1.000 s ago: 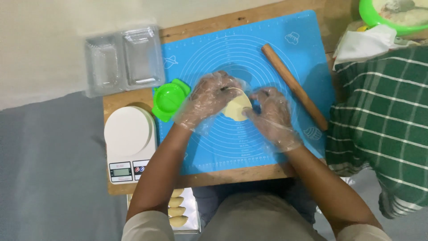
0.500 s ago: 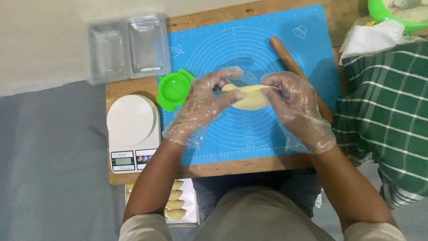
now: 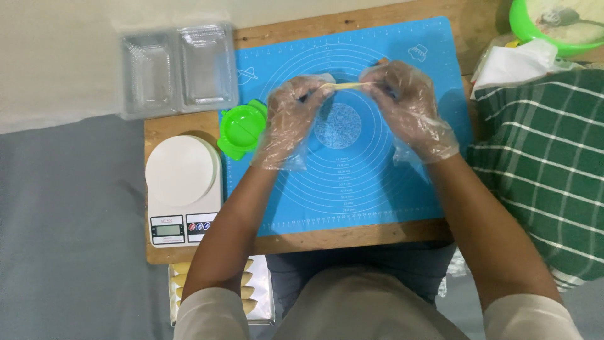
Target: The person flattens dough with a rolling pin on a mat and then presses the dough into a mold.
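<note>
Both my hands wear clear plastic gloves and hold a thin, flat piece of pale yellow dough (image 3: 348,85) between them, lifted above the blue silicone baking mat (image 3: 371,189). My left hand (image 3: 290,116) pinches the dough's left edge and my right hand (image 3: 408,104) pinches its right edge. The dough is seen edge-on, so its shape is hard to tell. A green plastic dumpling press (image 3: 241,129) lies open just left of my left hand, at the mat's edge.
A white kitchen scale (image 3: 184,189) sits on the wooden board's left side. Clear plastic containers (image 3: 178,69) lie at the back left. A green bowl (image 3: 563,25) and a white cloth (image 3: 522,60) are at the back right. A tray of shaped dough pieces (image 3: 251,296) lies below the board.
My hands have lifted the dough off the mat and moved it up and away from me, stretching it out flat between them. The rolling pin is hidden behind my right hand.
</note>
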